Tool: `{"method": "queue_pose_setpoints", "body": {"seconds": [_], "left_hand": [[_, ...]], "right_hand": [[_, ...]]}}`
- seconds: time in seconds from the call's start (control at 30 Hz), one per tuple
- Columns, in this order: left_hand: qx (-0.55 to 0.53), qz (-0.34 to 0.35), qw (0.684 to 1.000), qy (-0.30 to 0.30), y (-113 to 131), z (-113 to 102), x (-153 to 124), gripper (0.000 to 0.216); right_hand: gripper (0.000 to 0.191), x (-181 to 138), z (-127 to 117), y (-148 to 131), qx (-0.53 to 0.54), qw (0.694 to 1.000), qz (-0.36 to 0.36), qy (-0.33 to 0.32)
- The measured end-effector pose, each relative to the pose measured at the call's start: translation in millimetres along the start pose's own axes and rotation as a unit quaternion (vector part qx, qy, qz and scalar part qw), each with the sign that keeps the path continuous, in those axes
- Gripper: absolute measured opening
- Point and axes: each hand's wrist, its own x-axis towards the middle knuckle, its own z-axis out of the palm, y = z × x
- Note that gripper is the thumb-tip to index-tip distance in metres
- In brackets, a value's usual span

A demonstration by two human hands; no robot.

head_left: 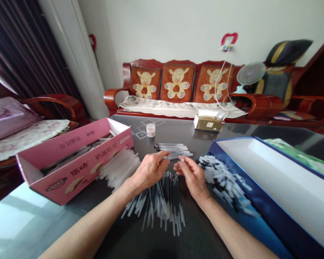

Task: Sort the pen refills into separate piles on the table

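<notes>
My left hand (150, 169) is closed in a pinch on a thin clear pen tube, held above a loose heap of pen refills (162, 201) on the dark table (178, 241). My right hand (190, 173) faces it a few centimetres away, fingers pinched on a small clear pen cap. A pile of small clear and black caps (221, 176) lies just right of my right hand. A short row of assembled pens (172, 149) lies beyond both hands. A fan of clear pen barrels (120, 165) lies to the left of my left hand.
A pink carton (75, 162) holding more tubes stands at the left. A blue box lid with a white inside (280, 183) lies at the right. A small white jar (150, 130) and a tissue box (208, 122) sit farther back, before a wooden sofa (178, 86).
</notes>
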Motion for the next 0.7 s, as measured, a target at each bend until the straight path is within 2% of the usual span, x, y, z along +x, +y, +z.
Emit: {"method": "queue_pose_setpoints", "body": {"seconds": [0.1,0.23,0.4,0.6,0.7], "left_hand": [[0.213,-0.023,0.974,0.069,-14,-23,7,0.031],[0.362,-0.133,0.919,0.079,-36,-55,10,0.032],[0.411,-0.209,0.886,0.046,-56,-71,9,0.036],[0.414,-0.241,0.878,0.004,-56,-68,10,0.036],[0.407,-0.223,0.886,0.000,-55,-69,10,0.036]], "right_hand": [[0.037,1,-2,2,-0.033,0.999,-0.012,0.008],[0.038,5,-4,4,-0.027,1.000,-0.003,0.006],[0.039,8,-4,9,-0.010,1.000,0.001,-0.006],[0.036,7,-4,8,-0.012,1.000,0.003,-0.009],[0.034,3,-3,5,-0.026,0.999,-0.002,-0.020]]}}
